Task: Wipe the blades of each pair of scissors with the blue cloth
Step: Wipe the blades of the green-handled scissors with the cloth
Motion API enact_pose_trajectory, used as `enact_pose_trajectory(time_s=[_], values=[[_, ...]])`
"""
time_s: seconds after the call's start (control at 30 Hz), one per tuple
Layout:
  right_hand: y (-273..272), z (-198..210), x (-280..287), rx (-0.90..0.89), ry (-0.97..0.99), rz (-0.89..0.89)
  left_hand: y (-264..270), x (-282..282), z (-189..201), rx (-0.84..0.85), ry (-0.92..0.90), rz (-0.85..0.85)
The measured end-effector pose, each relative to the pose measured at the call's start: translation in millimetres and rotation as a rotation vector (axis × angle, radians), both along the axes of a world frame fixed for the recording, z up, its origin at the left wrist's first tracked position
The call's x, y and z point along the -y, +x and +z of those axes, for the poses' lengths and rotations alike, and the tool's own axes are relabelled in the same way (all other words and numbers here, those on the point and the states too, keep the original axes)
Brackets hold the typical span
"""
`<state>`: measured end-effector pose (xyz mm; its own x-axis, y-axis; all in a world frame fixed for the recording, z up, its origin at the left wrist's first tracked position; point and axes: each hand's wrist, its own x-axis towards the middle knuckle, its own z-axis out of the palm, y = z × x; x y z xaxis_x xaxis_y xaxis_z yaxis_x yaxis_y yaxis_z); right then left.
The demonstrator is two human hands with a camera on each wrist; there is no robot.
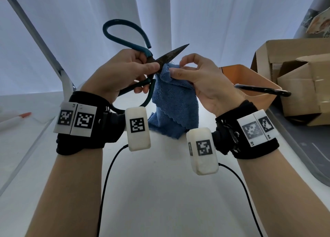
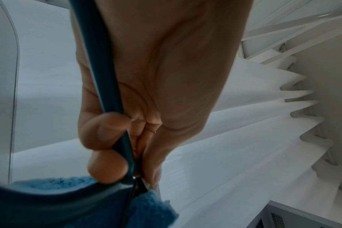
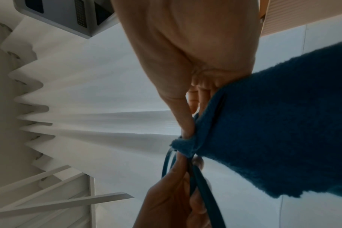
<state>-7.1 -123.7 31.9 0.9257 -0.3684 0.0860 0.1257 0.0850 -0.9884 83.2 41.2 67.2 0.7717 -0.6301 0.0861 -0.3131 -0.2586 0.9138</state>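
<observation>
1. Head view: the left hand (image 1: 123, 70) gripped a pair of scissors (image 1: 142, 61) near the pivot, thumb on top and fingers curled beneath, holding them above the white table (image 1: 160, 192).
2. The scissors had large looped handles coated in smooth teal rubber (one loop rose above the hand, the other hung below it), and the dark, dull, tapering blades (image 1: 171, 55) pointed up and to the right.
3. The right hand (image 1: 201, 79) pinched a fold of the blue cloth (image 1: 175, 100) between thumb and forefinger, pressed against the base of the blades just beside the left thumb; its other fingers were curled.
4. The cloth was a soft, nubby terry with a scalloped hem, and it hung in loose folds with its lower end near or on the table (contact could not be told).
5. Left wrist view: the fingers (image 2: 105, 132) were clamped round the slim teal handle, with the fuzzy cloth (image 2: 150, 211) just below.
6. Right wrist view: the thumb tip met the bunched cloth (image 3: 263, 138) where it touched the scissors.
7. To the right sat an orange box (image 1: 250, 79) with a black handle (image 1: 264, 90) lying over its rim, next to corrugated cardboard boxes (image 1: 300, 86).
8. At the far left lay a white pen with an orange tip (image 1: 23, 115).
</observation>
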Motion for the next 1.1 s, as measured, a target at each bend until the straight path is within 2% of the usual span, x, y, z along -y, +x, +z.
enact_pose_trajectory(time_s=[0.3,0.43,0.57,0.77,1.1], values=[[2,-3,-8,-0.067,-0.012,0.025,-5,7,-2,0.05,-0.032,-0.034],[1,-3,-6,-0.038,0.025,-0.003,-10,13,-4,0.07,-0.041,-0.047],[1,-3,-4,-0.017,0.043,-0.051,-11,18,-5,0.064,-0.054,-0.036],[3,-1,-7,-0.009,0.006,-0.042,-10,18,-2,0.046,-0.094,0.028],[3,1,-4,-0.008,-0.036,-0.027,-10,19,-2,0.01,-0.117,0.045]])
